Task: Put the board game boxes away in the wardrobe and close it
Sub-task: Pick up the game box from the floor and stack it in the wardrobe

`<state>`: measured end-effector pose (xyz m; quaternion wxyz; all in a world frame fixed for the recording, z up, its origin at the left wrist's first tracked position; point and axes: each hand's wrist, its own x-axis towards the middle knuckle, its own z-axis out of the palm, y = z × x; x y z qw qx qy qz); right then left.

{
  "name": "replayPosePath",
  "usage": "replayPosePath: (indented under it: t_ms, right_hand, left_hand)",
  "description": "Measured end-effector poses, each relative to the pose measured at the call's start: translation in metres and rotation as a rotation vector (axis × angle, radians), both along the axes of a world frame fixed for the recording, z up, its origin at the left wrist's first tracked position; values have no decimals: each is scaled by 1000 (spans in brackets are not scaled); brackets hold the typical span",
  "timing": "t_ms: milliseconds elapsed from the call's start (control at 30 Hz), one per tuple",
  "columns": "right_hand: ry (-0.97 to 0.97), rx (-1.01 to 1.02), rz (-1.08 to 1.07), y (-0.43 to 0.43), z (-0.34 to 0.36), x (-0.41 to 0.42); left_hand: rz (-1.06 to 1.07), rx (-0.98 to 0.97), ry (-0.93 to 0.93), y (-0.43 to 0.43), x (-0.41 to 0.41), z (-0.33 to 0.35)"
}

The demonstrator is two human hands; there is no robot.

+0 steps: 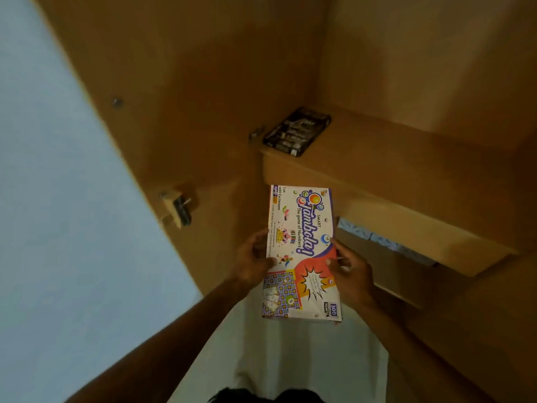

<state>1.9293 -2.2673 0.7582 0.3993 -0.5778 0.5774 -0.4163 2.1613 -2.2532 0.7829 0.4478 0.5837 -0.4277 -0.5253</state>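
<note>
A colourful Tambola board game box [302,245] is held flat in front of the open wooden wardrobe. My left hand [251,258] grips its left long edge and my right hand [350,267] grips its right long edge, thumbs on the lid. The box's far end points toward the wardrobe shelf [377,170], just below the shelf's front edge. A dark board game box [296,131] lies flat on that shelf at its left end, against the side wall.
The open wardrobe door [162,117] stands at the left, with a latch [178,209] on its inner edge. Beyond it is a pale blue wall [52,199]. Blue patterned items [386,241] show under the shelf. Pale floor [290,359] lies below.
</note>
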Motion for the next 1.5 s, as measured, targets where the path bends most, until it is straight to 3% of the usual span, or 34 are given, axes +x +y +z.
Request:
replayPosePath:
  t_ms: [233,433,700,767,900,1033,1200,1367,1500]
  right_hand:
    - [21,-81,-139,-164,38,0]
    - [-40,-54,-87,-311,41,7]
    - [40,9,14,-457,45,21]
    - [51,30,45,-473,40,20]
    - [40,13,79,-493,36,19]
    - [38,-24,172,-503,43,29]
    - [235,-106,307,-512,46,43]
    - [332,-116,416,-516,21,50]
    - [314,-106,443,-513,25,46]
  left_hand:
    - [6,-65,-14,-181,-10,26]
    - [-62,-57,13,-314,-1,35]
    - [-450,34,-450,-442,14,56]
    - [-494,28,-524,-460,16,57]
    - [-423,-30,-442,-484,26,59]
    - [-308,-195,-708,-496,42,54]
    - [-181,-347,-996,-489,42,36]
    - [-41,-399,-1036,-480,34,19]
    - [-48,-371,-972,-467,26,11]
